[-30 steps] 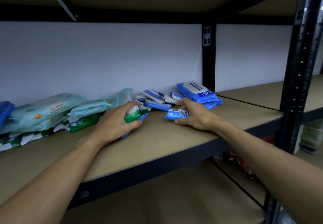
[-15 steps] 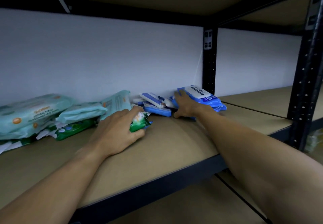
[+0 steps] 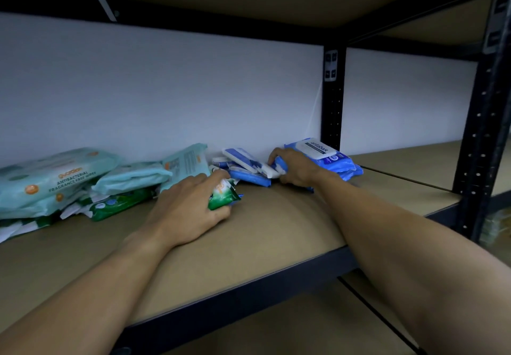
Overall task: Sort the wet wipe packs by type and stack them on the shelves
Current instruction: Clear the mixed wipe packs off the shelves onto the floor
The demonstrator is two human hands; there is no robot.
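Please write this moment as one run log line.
left hand: grips green pack | right hand: grips small blue pack beside antabax stack | shelf: sorting unfinished

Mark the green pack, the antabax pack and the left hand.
green pack (image 3: 224, 199): head view, green end past the fingers
antabax pack (image 3: 318, 151): head view, white lid
left hand (image 3: 185, 210): head view, back of hand

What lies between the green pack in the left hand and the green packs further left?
Nothing visible: the left hand grips the green pack, and bare shelf board runs leftward to the green packs beneath the teal packs.
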